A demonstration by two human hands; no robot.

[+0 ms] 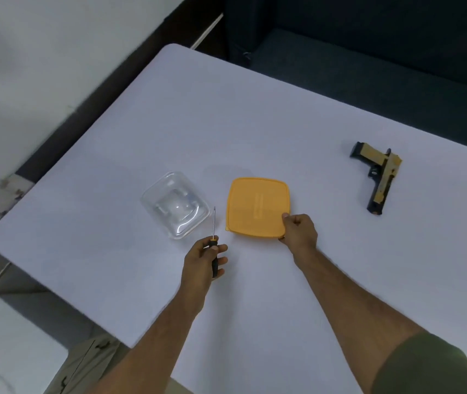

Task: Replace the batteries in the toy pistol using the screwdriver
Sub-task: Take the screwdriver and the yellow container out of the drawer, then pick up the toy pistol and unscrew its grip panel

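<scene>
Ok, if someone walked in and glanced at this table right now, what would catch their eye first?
Probably the orange lid lying flat at the middle of the white table, with the right hand pinching its near right corner. Next, the black-and-gold toy pistol lying alone at the far right, untouched. The left hand holds a screwdriver, tip pointing away, beside a clear plastic box.

Contents of clear container (175,205) indistinct; screwdriver (214,245) handle partly hidden by left hand (201,261).
</scene>
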